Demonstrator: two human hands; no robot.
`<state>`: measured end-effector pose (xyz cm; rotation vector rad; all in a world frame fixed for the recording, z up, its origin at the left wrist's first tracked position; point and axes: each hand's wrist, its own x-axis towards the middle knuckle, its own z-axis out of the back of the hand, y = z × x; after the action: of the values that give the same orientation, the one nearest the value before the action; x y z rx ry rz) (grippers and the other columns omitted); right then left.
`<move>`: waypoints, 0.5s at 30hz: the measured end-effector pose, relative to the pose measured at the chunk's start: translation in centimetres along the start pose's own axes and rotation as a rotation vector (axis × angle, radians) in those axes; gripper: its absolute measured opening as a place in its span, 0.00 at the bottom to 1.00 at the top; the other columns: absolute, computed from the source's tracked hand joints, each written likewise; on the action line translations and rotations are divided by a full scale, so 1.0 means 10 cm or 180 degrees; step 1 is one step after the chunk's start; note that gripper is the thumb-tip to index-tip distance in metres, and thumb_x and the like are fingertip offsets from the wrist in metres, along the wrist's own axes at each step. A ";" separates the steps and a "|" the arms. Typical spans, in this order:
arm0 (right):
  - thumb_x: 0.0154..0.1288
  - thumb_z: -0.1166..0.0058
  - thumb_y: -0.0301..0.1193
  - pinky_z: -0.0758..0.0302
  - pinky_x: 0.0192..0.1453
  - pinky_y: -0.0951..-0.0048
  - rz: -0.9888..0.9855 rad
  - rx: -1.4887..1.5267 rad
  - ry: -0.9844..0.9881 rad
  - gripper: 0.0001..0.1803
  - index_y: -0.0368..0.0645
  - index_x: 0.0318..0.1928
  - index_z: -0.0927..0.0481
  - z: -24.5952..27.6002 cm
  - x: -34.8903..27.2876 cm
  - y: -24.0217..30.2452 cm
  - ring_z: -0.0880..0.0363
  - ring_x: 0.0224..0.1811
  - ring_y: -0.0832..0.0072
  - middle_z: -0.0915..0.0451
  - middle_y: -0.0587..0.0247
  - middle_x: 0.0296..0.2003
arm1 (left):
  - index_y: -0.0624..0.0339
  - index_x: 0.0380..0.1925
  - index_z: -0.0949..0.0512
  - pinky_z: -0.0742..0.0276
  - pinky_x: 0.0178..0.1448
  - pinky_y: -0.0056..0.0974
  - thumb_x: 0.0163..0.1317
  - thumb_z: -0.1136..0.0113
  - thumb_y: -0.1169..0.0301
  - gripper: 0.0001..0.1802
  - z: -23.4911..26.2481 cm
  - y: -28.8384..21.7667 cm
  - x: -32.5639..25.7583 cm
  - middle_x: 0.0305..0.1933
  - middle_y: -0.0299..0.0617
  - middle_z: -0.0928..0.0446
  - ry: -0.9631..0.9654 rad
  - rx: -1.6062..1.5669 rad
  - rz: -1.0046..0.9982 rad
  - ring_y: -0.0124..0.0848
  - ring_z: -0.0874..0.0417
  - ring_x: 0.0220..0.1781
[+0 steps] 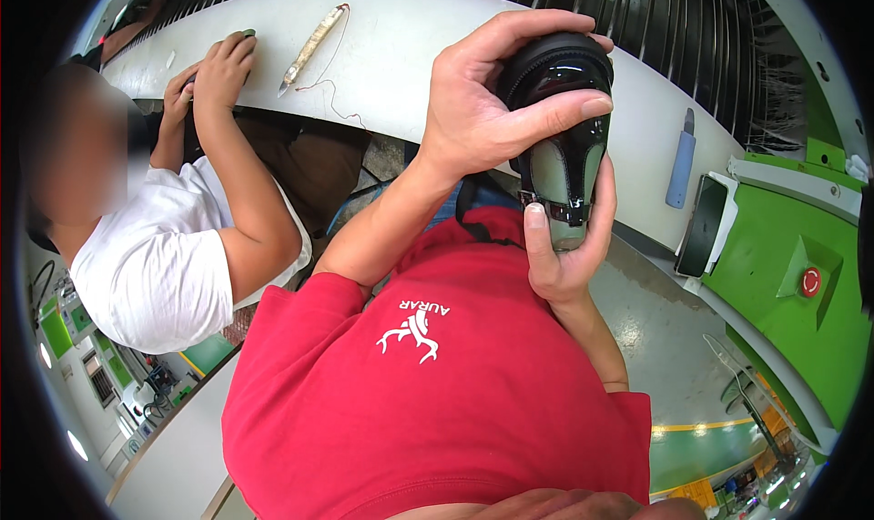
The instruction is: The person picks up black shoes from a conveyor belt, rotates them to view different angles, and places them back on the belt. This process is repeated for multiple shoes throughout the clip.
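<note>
A glossy black moulded part, rounded at the top and tapering to a narrow lower end with grey-green panels, is held up in front of the chest by 2 bare hands. The left hand is closed over the rounded upper end: the fingers are wrapped over the top and the thumb is laid across the front face, so a firm, nearly closed grasp is recorded. The right hand is closed around the narrow lower end from below, with the thumb pressed upright against the front near a small reddish strip and the remaining fingers curled behind. The part is thus pinched between the 2 grips, clear of the white curved bench that lies beyond it.

Below the grip, a red shirt is seen. Beyond and to the right of the grip, a blue handled tool lies on the bench, and further right a dark flat device is propped against a green machine housing with a red button. To the left of the grip, a co-worker in a white shirt is seated with both hands on the bench, and a pale stick-shaped tool with a thin wire lies just beside those hands.
</note>
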<state>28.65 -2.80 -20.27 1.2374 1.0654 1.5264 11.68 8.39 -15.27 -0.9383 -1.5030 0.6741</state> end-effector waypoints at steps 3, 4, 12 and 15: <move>0.71 0.34 0.30 0.20 0.70 0.60 0.0102 0.0077 -0.0200 0.49 0.23 0.84 0.45 -0.06 0.03 0.02 0.20 0.66 0.58 0.28 0.40 0.69 | 0.73 0.66 0.20 0.06 0.63 0.46 0.66 0.20 0.78 0.30 -0.01 -0.02 -0.01 0.55 0.61 0.10 -0.0030 0.0032 0.0019 0.46 0.05 0.58; 0.69 0.33 0.31 0.20 0.68 0.59 0.0182 0.0097 -0.0298 0.49 0.22 0.83 0.42 -0.08 0.05 0.02 0.19 0.64 0.56 0.26 0.40 0.65 | 0.72 0.67 0.20 0.06 0.62 0.46 0.66 0.20 0.78 0.30 -0.01 -0.03 -0.01 0.55 0.60 0.10 -0.0015 0.0086 -0.0003 0.45 0.05 0.58; 0.67 0.32 0.30 0.19 0.64 0.59 0.0270 -0.0057 -0.0407 0.48 0.20 0.81 0.39 -0.05 0.12 0.10 0.18 0.60 0.56 0.24 0.41 0.62 | 0.68 0.66 0.16 0.08 0.61 0.42 0.69 0.25 0.78 0.25 -0.03 -0.10 0.02 0.53 0.55 0.08 0.0059 0.0387 -0.0195 0.39 0.05 0.54; 0.66 0.33 0.29 0.18 0.64 0.59 0.0286 -0.0083 -0.0422 0.48 0.21 0.81 0.38 0.00 0.16 0.11 0.17 0.59 0.56 0.23 0.41 0.62 | 0.67 0.64 0.15 0.08 0.60 0.41 0.70 0.26 0.79 0.23 -0.04 -0.13 0.03 0.52 0.53 0.08 0.0064 0.0435 -0.0055 0.37 0.06 0.53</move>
<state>28.30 -1.59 -18.81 1.3645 0.9121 1.4982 11.86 7.95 -13.96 -0.8250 -1.4271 0.7432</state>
